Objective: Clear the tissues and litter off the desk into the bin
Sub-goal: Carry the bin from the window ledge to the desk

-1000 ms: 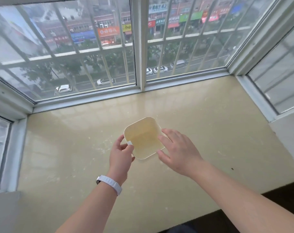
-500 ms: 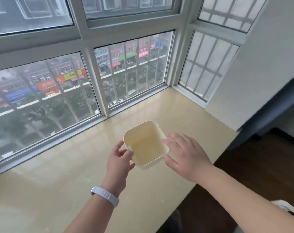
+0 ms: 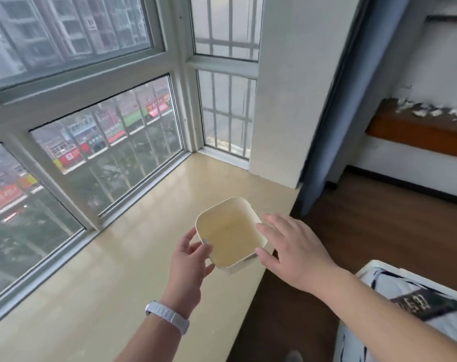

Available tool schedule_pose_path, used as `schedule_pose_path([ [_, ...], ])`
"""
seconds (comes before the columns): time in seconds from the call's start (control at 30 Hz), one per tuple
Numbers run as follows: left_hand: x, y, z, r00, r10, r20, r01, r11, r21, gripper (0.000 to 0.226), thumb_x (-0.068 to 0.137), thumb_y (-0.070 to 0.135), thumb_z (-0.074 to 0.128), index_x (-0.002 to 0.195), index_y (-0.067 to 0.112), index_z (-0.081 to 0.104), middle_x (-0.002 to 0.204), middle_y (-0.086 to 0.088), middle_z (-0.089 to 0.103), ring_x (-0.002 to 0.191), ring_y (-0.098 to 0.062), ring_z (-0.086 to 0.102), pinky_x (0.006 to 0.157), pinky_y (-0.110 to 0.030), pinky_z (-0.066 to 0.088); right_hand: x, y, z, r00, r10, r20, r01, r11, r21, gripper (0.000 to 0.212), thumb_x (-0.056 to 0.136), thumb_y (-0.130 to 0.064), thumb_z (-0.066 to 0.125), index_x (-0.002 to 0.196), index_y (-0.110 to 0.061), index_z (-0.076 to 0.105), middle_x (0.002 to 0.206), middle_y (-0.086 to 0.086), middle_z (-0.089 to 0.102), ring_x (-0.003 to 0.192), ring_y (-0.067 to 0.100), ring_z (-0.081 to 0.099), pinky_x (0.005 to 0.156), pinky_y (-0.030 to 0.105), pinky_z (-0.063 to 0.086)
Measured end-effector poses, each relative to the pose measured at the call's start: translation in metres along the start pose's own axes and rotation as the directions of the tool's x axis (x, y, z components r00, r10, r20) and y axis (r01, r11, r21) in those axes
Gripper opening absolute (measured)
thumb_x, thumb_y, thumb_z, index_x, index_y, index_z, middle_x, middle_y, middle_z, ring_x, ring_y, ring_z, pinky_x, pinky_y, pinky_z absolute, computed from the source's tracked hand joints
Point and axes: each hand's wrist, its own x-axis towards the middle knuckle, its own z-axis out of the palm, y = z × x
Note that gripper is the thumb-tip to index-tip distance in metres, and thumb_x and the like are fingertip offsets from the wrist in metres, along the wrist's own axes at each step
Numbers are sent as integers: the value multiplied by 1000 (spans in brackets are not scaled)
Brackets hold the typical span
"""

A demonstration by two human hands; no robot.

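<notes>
1. A small cream plastic bin [image 3: 232, 239], square with rounded corners, sits between the two hands with its open mouth tilted up toward the camera.
2. The left hand [image 3: 189, 262] grasps the bin at its near left corner, with the thumb and fingers curled at the rim.
3. The right hand [image 3: 297, 254] is released, its straight, spread fingers laid against the bin's right wall.
4. Under both hands lies a glossy beige window ledge [image 3: 117, 270]. The bin is near the ledge's edge on the right-hand side. Whether it rests on the ledge or is lifted off it cannot be told.
5. A white ribbed watch band [image 3: 168, 320] circles the left wrist.
6. Beyond the left hand stands a white-framed barred window [image 3: 109, 142].
7. Beyond the right hand hangs a blue curtain [image 3: 334, 113], over a dark wooden floor [image 3: 378, 231].
8. Far beyond and to the right of the right hand, white crumpled scraps [image 3: 428, 111] lie on an orange-brown wooden top [image 3: 410, 131]. They are too blurred to identify.
9. Under the right forearm lies white fabric with dark markings [image 3: 404, 296].
</notes>
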Motion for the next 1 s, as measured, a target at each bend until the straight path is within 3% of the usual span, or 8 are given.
schedule_pose_path([
  [0.3, 45, 0, 162, 989, 13, 150, -31, 993, 118, 45, 82, 6, 65, 112, 40, 60, 95, -5, 73, 85, -17, 71, 61, -33, 55, -22, 145, -20, 982, 161, -99, -163, 987, -12, 50, 90, -48, 43, 122, -13, 60, 124, 8, 57, 117, 27, 49, 94, 40, 42],
  [0.53, 59, -10, 284, 963, 7, 270, -59, 981, 184, 49, 84, 5, 63, 126, 30, 56, 94, -6, 72, 87, -19, 70, 59, -31, 56, -51, 244, -39, 952, 289, -103, -290, 957, 3, 47, 88, -46, 48, 120, -14, 61, 126, 8, 57, 119, 29, 48, 98, 41, 38],
  [0.73, 63, -17, 360, 928, -16, 372, -78, 968, 237, 52, 87, 3, 62, 133, 25, 53, 93, -5, 73, 89, -20, 70, 58, -29, 56, -74, 297, -56, 905, 418, -84, -419, 908, 9, 51, 90, -48, 43, 126, -15, 58, 134, 7, 52, 126, 28, 42, 103, 42, 31],
  [0.87, 78, -20, 399, 904, -40, 425, -88, 957, 277, 50, 87, 4, 61, 131, 26, 53, 92, -2, 73, 85, -15, 71, 57, -27, 56, -80, 325, -60, 870, 482, -107, -482, 876, 24, 49, 89, -46, 47, 124, -14, 60, 132, 7, 54, 124, 29, 45, 101, 43, 33],
  [1.0, 103, -28, 436, 871, -71, 486, -98, 945, 314, 47, 87, 7, 60, 128, 29, 54, 88, 1, 73, 90, -16, 69, 65, -33, 57, -80, 352, -58, 833, 539, -122, -543, 840, 5, 49, 88, -47, 44, 121, -14, 61, 129, 7, 55, 122, 29, 46, 99, 44, 36],
])
